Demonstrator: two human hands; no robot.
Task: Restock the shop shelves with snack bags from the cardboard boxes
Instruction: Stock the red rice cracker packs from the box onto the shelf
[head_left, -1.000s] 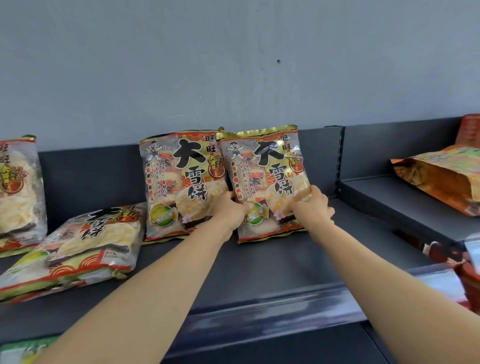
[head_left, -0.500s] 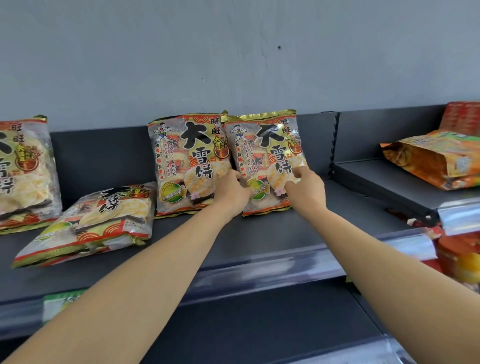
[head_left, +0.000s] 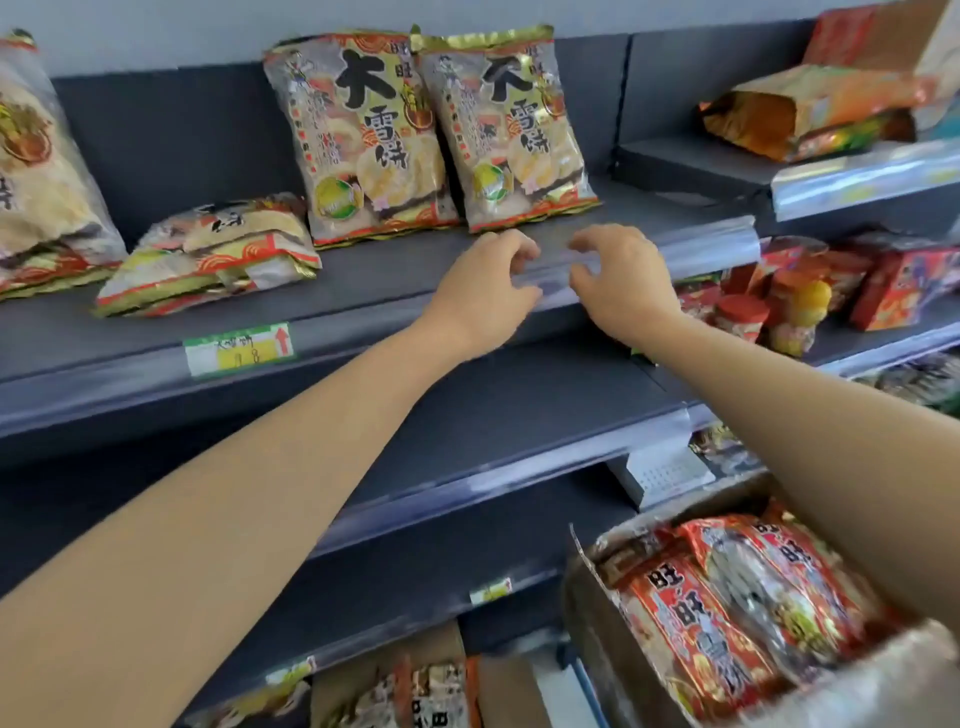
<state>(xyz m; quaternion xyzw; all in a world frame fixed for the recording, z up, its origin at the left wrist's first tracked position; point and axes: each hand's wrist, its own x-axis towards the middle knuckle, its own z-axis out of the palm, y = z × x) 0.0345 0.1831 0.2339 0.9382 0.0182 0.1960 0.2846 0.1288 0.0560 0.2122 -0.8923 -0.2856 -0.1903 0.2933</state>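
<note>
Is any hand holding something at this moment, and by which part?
Nothing is held. The left hand and right hand are empty, fingers curled, in front of the shelf edge.

Both hands, left hand (head_left: 485, 291) and right hand (head_left: 621, 283), hover empty, fingers curled, just before two upright snack bags (head_left: 436, 135) on the shelf (head_left: 363, 280).

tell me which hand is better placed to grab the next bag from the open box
Right. The cardboard box of red snack bags sits lower right, under the right forearm; both the right hand and left hand are empty.

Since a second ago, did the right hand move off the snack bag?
Yes. The right hand pulled back from the upright bag toward the shelf's front edge, empty.
</note>
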